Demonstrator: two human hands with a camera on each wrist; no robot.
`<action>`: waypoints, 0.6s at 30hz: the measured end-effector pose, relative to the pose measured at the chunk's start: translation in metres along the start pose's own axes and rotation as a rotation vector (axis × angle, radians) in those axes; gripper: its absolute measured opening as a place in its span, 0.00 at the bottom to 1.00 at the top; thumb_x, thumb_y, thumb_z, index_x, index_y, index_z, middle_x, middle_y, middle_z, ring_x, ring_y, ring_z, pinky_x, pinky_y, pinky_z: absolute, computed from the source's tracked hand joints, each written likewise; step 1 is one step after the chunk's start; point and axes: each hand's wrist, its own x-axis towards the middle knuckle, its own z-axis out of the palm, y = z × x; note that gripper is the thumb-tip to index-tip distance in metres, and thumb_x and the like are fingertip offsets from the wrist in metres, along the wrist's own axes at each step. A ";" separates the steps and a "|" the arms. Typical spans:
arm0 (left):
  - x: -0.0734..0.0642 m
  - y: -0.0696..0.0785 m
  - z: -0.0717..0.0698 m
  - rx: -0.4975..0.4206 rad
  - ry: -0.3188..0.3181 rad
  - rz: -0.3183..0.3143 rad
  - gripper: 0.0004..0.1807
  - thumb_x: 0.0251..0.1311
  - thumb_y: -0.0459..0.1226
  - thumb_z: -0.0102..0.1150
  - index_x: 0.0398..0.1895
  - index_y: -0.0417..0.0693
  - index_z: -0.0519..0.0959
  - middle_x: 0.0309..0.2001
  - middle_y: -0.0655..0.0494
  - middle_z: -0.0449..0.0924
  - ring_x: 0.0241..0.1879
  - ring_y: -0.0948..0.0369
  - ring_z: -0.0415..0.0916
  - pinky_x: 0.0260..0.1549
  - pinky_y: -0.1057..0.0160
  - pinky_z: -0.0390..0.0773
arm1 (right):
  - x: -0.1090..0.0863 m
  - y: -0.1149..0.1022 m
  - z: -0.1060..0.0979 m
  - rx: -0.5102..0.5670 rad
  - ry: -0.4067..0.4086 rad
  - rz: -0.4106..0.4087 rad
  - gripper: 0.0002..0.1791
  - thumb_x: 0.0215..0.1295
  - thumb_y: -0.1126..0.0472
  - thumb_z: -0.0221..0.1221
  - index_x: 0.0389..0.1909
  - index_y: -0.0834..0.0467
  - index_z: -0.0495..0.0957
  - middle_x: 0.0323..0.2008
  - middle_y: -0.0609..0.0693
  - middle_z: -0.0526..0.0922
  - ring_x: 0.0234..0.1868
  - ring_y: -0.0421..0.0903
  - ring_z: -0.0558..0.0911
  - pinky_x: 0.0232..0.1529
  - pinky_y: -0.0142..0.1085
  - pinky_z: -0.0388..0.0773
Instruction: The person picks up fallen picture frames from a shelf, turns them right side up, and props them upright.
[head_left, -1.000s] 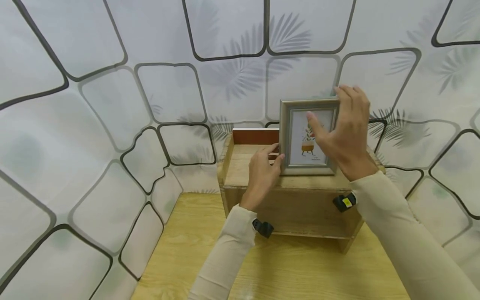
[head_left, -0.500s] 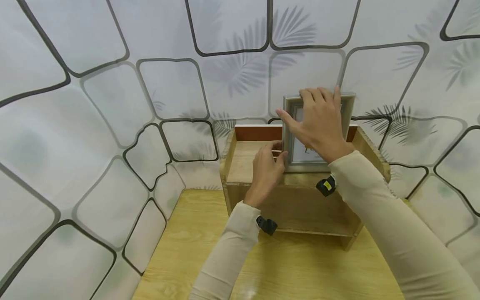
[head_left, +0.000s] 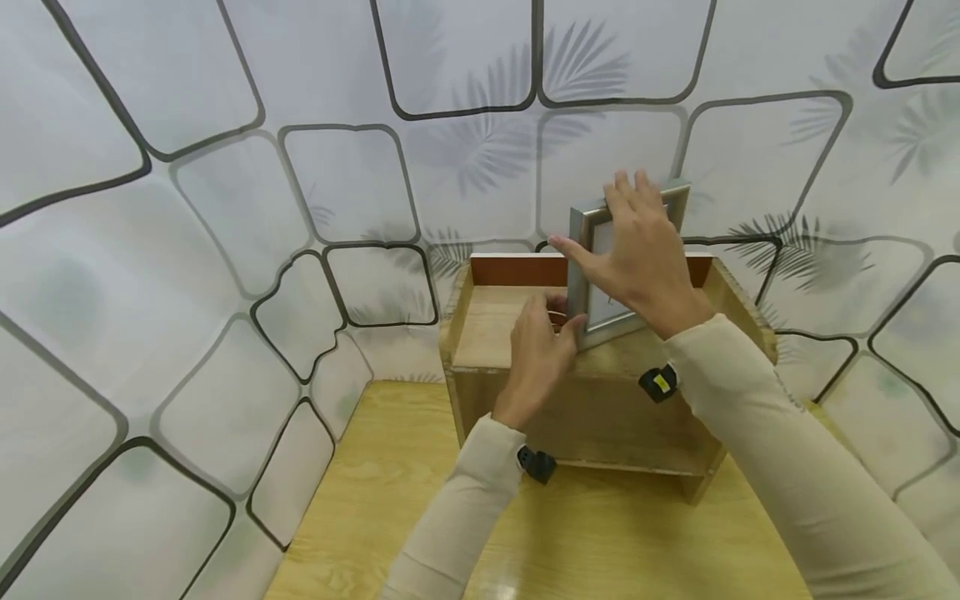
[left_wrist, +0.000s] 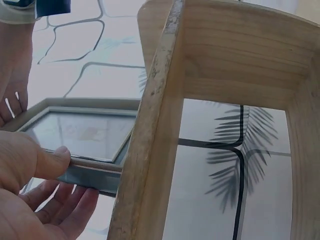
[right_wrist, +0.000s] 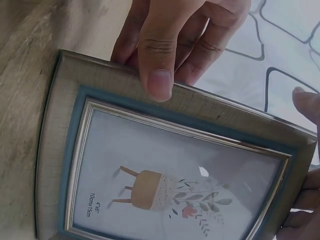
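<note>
A silver-grey picture frame (head_left: 581, 258) with a blue inner border stands upright on the top of a small wooden shelf (head_left: 495, 333), turned at an angle. It holds a print (right_wrist: 150, 190) of a legged pot with flowers. My left hand (head_left: 540, 350) pinches the frame's left edge low down, thumb in front and fingers behind, as the right wrist view also shows. Over the top edge my right hand (head_left: 641, 258) has its fingers bent, palm before the picture and thumb (right_wrist: 305, 104) sticking out to the left. That hand covers most of the print in the head view.
Low side walls (head_left: 738, 300) and a reddish-brown back panel (head_left: 517, 271) bound the shelf top; an open compartment (head_left: 615, 417) lies below. The shelf stands on a light wood table (head_left: 390, 467), with patterned cloth (head_left: 337, 192) behind and to the left.
My right hand has moved left from the frame's top right corner to the middle of its top edge. The frame has turned, its right side swinging back. The left hand stays at the left edge.
</note>
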 end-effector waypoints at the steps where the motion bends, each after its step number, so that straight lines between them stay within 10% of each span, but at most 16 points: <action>1: -0.001 0.001 0.001 0.001 0.006 0.005 0.16 0.65 0.35 0.67 0.51 0.37 0.76 0.46 0.47 0.80 0.43 0.55 0.84 0.43 0.65 0.81 | 0.000 0.000 0.000 -0.001 -0.006 -0.004 0.52 0.61 0.37 0.66 0.69 0.74 0.65 0.73 0.70 0.60 0.78 0.63 0.52 0.75 0.54 0.52; 18: -0.018 0.012 0.020 0.045 0.137 0.102 0.15 0.58 0.33 0.72 0.42 0.40 0.75 0.38 0.49 0.79 0.35 0.57 0.83 0.35 0.73 0.79 | -0.012 0.001 -0.015 0.055 -0.093 -0.025 0.52 0.61 0.50 0.71 0.71 0.79 0.56 0.75 0.75 0.51 0.78 0.64 0.49 0.75 0.54 0.51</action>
